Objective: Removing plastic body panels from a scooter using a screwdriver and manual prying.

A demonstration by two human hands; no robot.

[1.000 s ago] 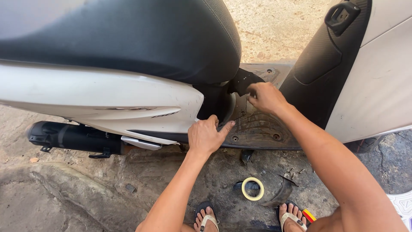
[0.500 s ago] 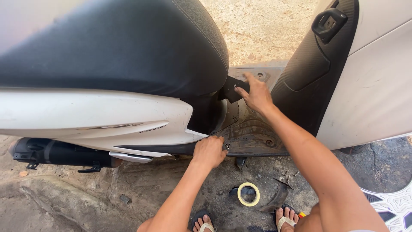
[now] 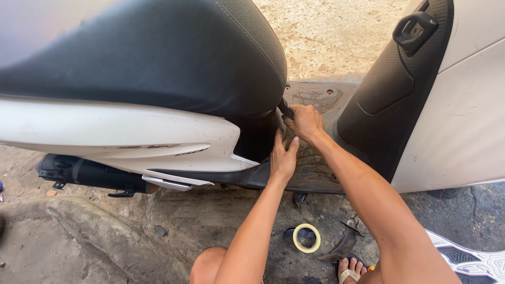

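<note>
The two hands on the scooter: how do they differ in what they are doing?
The right hand is closed in a fist around a small dark part under the seat; the left hand lies open, fingers spread. The right hand sits higher, by the seat's front edge; the left hand is lower, on the dusty footboard. Both are bare and almost touching each other.

rough, cracked concrete ground (image 3: pixel 105 236) lies in shade, darker and stained toward the lower right, while a band of pale, speckled gravelly ground (image 3: pixel 336 37) at the top sits in bright sun. a yellow tape roll (image 3: pixel 306 237) lies flat on the concrete, just beside a curved dark scrap (image 3: pixel 342 247). a white patterned panel (image 3: pixel 468 260) shows at the lower right corner.
</note>
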